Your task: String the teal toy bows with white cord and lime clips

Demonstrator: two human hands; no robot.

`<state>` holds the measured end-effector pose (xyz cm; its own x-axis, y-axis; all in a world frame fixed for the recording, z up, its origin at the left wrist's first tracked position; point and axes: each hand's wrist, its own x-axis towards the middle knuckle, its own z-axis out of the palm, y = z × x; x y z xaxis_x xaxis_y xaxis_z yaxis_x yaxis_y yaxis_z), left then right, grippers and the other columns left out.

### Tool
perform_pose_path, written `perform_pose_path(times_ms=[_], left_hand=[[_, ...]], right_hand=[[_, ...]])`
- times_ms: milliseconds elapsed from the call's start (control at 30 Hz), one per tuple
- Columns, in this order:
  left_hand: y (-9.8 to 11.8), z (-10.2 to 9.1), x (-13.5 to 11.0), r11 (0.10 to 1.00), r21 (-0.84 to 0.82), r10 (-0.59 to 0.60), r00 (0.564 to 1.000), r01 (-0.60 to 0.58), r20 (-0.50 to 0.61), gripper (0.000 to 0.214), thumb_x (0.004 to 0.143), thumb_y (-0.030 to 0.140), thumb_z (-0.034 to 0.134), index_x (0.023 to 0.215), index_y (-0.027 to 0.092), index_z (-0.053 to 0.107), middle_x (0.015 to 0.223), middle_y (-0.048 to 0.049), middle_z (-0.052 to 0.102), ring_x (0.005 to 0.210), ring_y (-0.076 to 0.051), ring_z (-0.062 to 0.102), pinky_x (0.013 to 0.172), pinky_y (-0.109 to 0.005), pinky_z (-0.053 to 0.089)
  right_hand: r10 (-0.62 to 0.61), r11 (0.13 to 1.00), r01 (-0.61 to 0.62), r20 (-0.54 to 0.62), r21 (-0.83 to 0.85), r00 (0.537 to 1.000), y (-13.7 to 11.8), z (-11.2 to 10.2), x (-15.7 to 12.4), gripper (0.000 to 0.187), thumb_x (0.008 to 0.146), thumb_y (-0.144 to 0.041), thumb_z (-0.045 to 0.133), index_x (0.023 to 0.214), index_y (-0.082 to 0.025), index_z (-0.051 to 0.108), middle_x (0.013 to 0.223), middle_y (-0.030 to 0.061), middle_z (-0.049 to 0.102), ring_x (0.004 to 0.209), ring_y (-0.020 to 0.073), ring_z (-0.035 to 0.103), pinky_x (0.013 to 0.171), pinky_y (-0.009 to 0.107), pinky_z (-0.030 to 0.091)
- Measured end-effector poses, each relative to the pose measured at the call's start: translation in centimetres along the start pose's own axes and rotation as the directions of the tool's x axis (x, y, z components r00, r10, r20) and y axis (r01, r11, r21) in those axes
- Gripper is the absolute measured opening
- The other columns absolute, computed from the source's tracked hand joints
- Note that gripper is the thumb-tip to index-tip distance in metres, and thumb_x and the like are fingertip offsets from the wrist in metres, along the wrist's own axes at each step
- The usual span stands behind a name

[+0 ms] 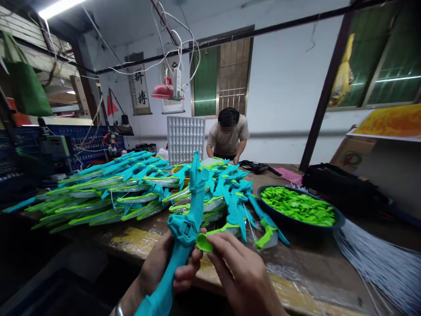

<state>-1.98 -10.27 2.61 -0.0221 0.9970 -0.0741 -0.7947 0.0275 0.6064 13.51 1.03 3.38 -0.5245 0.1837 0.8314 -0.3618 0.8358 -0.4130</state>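
Observation:
My left hand (154, 263) is wrapped round a turquoise plastic toy bow part (184, 256), which stands tilted up in front of me. A recessed socket shows in its thicker middle section. Between the thumb and fingers of my right hand (243, 272) is a small, rounded lime-green plastic piece (204, 242). That piece is close beside the socket; I cannot tell whether the two touch. Behind my hands lies a large pile of turquoise and green toy bows (131, 188), some with white strings.
A dark basin (338, 221) of small green pieces (299, 204) stands on the table at the right. Many white cords (378, 263) spread beside it. A co-worker (228, 134) bends over the far side, near a grey moulded tray (186, 139). A red lamp (164, 89) hangs above.

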Motion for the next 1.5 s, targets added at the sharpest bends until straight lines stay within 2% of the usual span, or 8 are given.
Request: perform_pose_path(times_ms=[100,233,433,600,933,1100,1333,1500], left_hand=[[-1.1,-0.3,0.4,0.994,0.096,-0.051,0.998,0.049,0.021,0.065,0.088,0.068,0.053,0.078,0.007,0.072,0.045,-0.0009,0.052,0.032,-0.008,0.040,0.034,-0.019,0.026],[-2.5,-0.3,1.0,0.984,0.142,-0.116,0.993,0.111,0.027,0.076,0.085,0.080,0.041,0.068,0.010,0.068,0.038,0.0009,0.045,0.029,-0.010,0.038,0.033,-0.021,0.024],[-2.7,1.1,0.9,0.983,0.118,-0.153,0.985,0.144,0.080,0.081,0.092,0.076,0.024,0.066,0.012,0.066,0.039,0.0000,0.043,0.029,-0.010,0.036,0.032,-0.022,0.022],[-1.8,1.8,0.4,0.972,0.105,-0.221,0.971,0.211,0.087,0.086,0.095,0.071,0.010,0.070,0.011,0.067,0.041,-0.0018,0.045,0.031,-0.010,0.035,0.033,-0.021,0.024],[-2.0,2.4,0.6,0.985,0.062,-0.165,0.984,0.161,0.061,0.073,0.093,0.073,0.032,0.071,0.012,0.067,0.047,-0.0010,0.050,0.032,-0.010,0.040,0.033,-0.022,0.025],[-2.2,2.2,0.5,0.982,0.125,-0.147,0.989,0.142,0.031,0.082,0.090,0.079,0.025,0.063,0.013,0.067,0.045,-0.0017,0.048,0.033,-0.011,0.042,0.034,-0.021,0.028],[-2.7,1.6,0.1,0.990,0.140,-0.029,1.000,0.027,0.008,0.073,0.093,0.072,0.034,0.064,0.014,0.067,0.043,-0.0041,0.053,0.033,-0.013,0.042,0.036,-0.023,0.027],[-3.0,0.9,0.3,0.994,0.102,0.030,0.999,-0.027,-0.020,0.065,0.091,0.071,0.043,0.066,0.016,0.067,0.046,-0.0039,0.056,0.035,-0.014,0.046,0.039,-0.024,0.031]], right_hand=[[-0.134,0.970,0.139,0.041,-0.198,0.990,-0.9,-0.3,1.0,0.022,0.101,-0.012,0.048,0.115,-0.016,0.064,0.105,0.0116,0.071,0.091,0.0182,0.073,0.074,0.020,0.061],[-0.125,0.973,0.122,-0.005,-0.194,0.992,-1.9,0.1,1.2,0.027,0.099,-0.007,0.046,0.118,-0.017,0.061,0.107,0.0099,0.068,0.085,0.0145,0.072,0.069,0.018,0.060],[-0.034,0.983,0.007,-0.147,-0.182,0.989,-1.3,0.5,-0.1,0.031,0.094,-0.015,0.059,0.125,-0.021,0.057,0.103,0.0052,0.067,0.088,0.0161,0.069,0.079,0.024,0.059],[-0.039,0.973,0.019,-0.082,-0.231,0.996,-1.1,-0.5,0.3,0.026,0.096,-0.017,0.059,0.121,-0.021,0.060,0.105,0.0055,0.067,0.088,0.0161,0.070,0.077,0.024,0.058],[0.036,0.974,-0.052,-0.073,-0.219,0.997,-0.7,-0.2,-0.5,0.026,0.095,-0.018,0.062,0.120,-0.022,0.058,0.096,0.0039,0.070,0.080,0.0170,0.071,0.075,0.027,0.060],[-0.037,0.968,0.010,-0.101,-0.249,0.994,-0.8,0.6,-0.4,0.029,0.094,-0.012,0.062,0.121,-0.022,0.061,0.105,0.0074,0.068,0.093,0.0202,0.070,0.080,0.030,0.061],[0.003,0.991,-0.008,-0.037,-0.133,0.999,-0.9,1.2,-0.4,0.043,0.096,-0.006,0.055,0.131,-0.031,0.064,0.107,0.0068,0.065,0.074,0.0139,0.071,0.051,0.017,0.059],[-0.043,0.991,0.040,-0.023,-0.131,0.999,-0.5,1.0,-0.4,0.042,0.094,-0.006,0.059,0.129,-0.028,0.065,0.096,0.0059,0.067,0.085,0.0191,0.072,0.067,0.025,0.063]])
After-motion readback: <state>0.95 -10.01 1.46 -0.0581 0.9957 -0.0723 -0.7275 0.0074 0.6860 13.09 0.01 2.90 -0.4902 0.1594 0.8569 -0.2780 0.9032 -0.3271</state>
